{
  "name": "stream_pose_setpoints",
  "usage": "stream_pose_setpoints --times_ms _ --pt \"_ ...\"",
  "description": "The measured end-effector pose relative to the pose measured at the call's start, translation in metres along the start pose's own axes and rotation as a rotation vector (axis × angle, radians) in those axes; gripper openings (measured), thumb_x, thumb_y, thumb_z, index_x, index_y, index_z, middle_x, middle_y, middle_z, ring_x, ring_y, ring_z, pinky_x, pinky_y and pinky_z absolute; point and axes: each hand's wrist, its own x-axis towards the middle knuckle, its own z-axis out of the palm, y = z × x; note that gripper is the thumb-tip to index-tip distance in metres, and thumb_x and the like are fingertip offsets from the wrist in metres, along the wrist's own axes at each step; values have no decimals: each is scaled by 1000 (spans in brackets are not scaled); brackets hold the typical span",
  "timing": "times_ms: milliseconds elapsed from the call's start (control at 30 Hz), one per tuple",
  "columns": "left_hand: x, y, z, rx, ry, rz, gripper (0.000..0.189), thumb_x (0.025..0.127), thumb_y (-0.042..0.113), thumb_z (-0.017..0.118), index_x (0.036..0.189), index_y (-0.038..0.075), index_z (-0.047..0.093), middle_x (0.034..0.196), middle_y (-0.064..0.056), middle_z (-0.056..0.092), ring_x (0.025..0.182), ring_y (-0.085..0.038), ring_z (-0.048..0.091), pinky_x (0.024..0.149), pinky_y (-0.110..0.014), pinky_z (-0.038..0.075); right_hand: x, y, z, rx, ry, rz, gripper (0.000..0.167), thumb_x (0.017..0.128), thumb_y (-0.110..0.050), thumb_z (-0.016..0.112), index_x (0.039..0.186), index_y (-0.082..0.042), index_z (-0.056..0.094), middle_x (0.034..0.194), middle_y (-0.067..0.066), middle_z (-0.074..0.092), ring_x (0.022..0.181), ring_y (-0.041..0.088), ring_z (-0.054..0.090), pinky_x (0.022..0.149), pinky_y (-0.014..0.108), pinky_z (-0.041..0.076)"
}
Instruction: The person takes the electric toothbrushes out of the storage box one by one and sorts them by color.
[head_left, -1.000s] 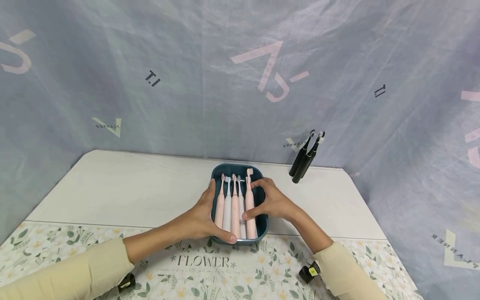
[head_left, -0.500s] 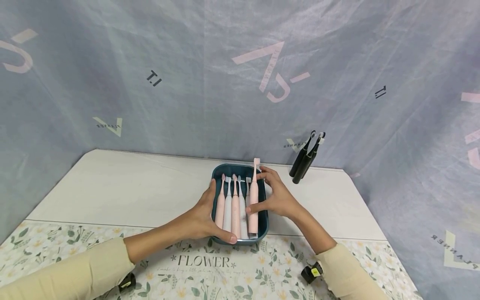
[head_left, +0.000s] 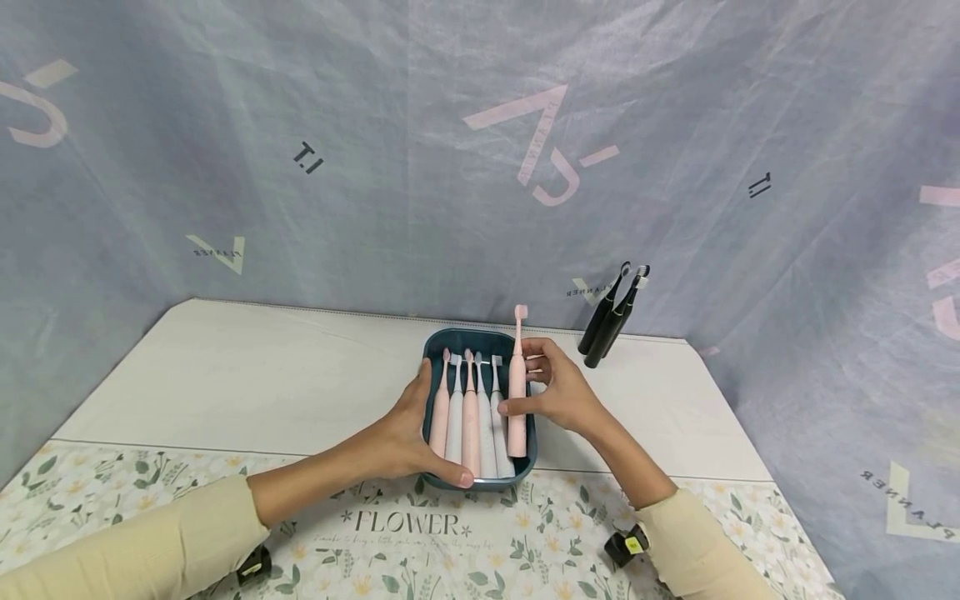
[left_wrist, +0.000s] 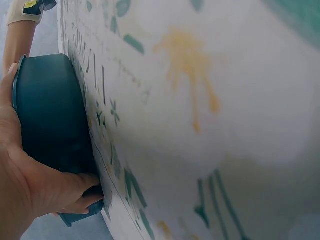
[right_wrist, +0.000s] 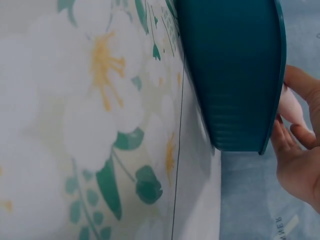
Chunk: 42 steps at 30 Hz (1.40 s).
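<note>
A dark teal plastic bin (head_left: 480, 485) holds several pink and white electric toothbrushes lying side by side, heads toward the back. My left hand (head_left: 408, 429) grips the bin's left side, its thumb along the near rim; the left wrist view shows its fingers curled against the bin's wall (left_wrist: 55, 115). My right hand (head_left: 558, 387) pinches a pink electric toothbrush (head_left: 517, 400) between thumb and fingers. That toothbrush stands above the bin's right side, its head pointing up past the back rim. In the right wrist view the bin (right_wrist: 235, 75) hides most of it.
Two black electric toothbrushes (head_left: 606, 329) stand at the back right, near the grey printed curtain (head_left: 450, 208). The table has a white cloth (head_left: 300, 375) behind and a floral one (head_left: 360, 567) in front.
My right hand has lifted the pink toothbrush from among the others and moved it up and right. A white toothbrush beneath it has come into view. My left hand stays put.
</note>
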Motion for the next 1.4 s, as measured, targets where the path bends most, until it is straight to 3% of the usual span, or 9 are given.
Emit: stream_pose_setpoints --times_ms 167,267,500,767,933,1167,1400 --pt "1 -1 0 -10 4 1 180 66 54 111 178 24 -26 190 -17 -16 178 -45 -2 137 -71 25 2 -2 -2 63 -24 -47 101 82 -5 101 166 -4 43 135 18 58 106 26 71 97 41 64" --pt "1 -1 1 -23 1 -7 180 66 54 111 179 24 -26 190 -17 -16 177 -45 -2 137 -71 26 2 -3 -2 112 -32 -48 102 83 -1 99 168 -8 42 132 17 59 99 23 73 86 33 66" --pt "1 -1 1 -33 4 -5 180 65 55 111 179 24 -25 190 -17 -15 178 -44 -2 138 -70 26 1 1 -2 182 11 -36 95 89 -2 95 169 -15 46 133 18 64 100 15 77 87 30 65" --pt "2 -2 1 -20 16 4 181 65 54 111 179 22 -26 190 -19 -13 178 -44 1 138 -69 24 2 0 -1 329 39 43 80 91 3 90 161 -6 54 145 28 64 104 11 82 90 29 67" --pt "1 -2 0 -7 16 11 182 65 55 111 178 23 -27 190 -18 -13 178 -43 0 139 -69 24 2 0 -1 357 45 64 75 91 4 89 159 -1 56 147 35 65 106 11 84 95 29 67" --pt "1 -1 0 -3 13 18 182 64 57 111 178 23 -28 190 -18 -14 178 -43 0 139 -69 24 2 -2 0 413 73 85 74 91 10 87 158 3 55 130 11 78 109 16 85 99 31 67" --pt "1 -1 0 -32 9 19 182 64 54 112 178 24 -27 190 -17 -14 178 -43 -1 139 -69 22 3 -2 -3 465 90 84 69 93 13 84 156 7 57 129 8 80 113 19 85 102 32 66"
